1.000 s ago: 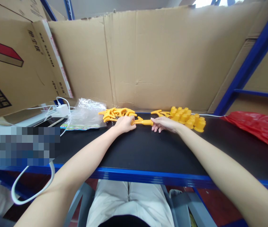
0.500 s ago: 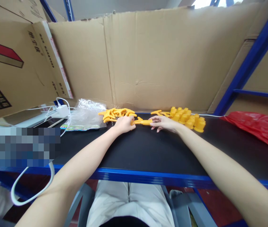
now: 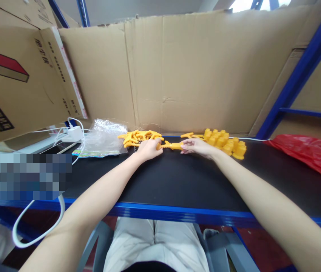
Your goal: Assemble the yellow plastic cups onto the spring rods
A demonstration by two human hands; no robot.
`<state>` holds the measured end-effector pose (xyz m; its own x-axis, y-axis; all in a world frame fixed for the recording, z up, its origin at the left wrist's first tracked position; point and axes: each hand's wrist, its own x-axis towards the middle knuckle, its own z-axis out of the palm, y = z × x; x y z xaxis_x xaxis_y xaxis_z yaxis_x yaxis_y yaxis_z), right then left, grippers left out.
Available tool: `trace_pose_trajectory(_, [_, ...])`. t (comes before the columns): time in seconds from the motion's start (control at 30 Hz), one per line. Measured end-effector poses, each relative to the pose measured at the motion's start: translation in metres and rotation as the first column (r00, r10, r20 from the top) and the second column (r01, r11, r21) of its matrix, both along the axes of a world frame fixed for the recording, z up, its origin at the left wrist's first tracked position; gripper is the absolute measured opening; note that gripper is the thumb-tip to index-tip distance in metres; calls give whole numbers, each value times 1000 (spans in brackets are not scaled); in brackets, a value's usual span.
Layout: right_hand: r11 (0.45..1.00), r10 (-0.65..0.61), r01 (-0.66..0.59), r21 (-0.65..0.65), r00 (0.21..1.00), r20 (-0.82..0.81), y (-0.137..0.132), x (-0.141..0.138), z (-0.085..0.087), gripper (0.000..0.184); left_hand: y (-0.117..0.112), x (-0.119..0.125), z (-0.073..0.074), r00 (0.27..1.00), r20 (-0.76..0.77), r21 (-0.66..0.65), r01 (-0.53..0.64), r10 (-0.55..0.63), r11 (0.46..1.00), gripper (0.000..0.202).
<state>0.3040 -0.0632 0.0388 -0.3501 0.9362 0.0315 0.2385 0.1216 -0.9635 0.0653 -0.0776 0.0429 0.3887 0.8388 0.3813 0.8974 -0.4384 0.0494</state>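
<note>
A long, narrow yellow plastic piece (image 3: 172,145) with small side projections lies between my hands, just above or on the black tabletop. My left hand (image 3: 149,149) is closed around its left end, which the fingers partly hide. At the other end, the fingers of my right hand (image 3: 196,146) pinch the piece. Behind my left hand is a heap of branched yellow plastic pieces (image 3: 133,137) with some small dark chain-like bits. To the right of my right hand stand several yellow knobbed cup-like pieces (image 3: 224,141). A flat yellow branched piece (image 3: 187,135) lies just behind that hand.
A clear plastic bag (image 3: 104,138) lies left of the heap, near a white charger (image 3: 75,133) with cables. A red plastic bag (image 3: 307,151) is at the right. Cardboard (image 3: 191,75) walls the back; a blue rail (image 3: 177,212) edges the front.
The right fingers have drawn closer together on the end of the yellow piece, and the piece looks slightly turned. My left hand has hardly moved.
</note>
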Motion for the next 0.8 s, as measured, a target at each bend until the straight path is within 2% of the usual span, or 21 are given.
trace_pose_trajectory(0.1, [999,26,-26,-19,1000,6,2,1,-2,20,-1,0,1,1000,-3,-6,-8,7,1000,32])
trace_pose_trajectory(0.47, [991,113,-115,-64,993,-33,10,4,-9,17,-3,1,2,1000,-14,-27,-18,18,999,34])
trace_pose_trajectory(0.63, [994,87,-90,-69,995,-42,10,2,-9,14,-3,1,1,1000,-15,-31,-18,18,999,37])
trace_pose_trajectory(0.8, [999,-15,13,-38,999,-40,6,2,-3,13,-3,1,1,1000,19,21,11,-12,1000,44])
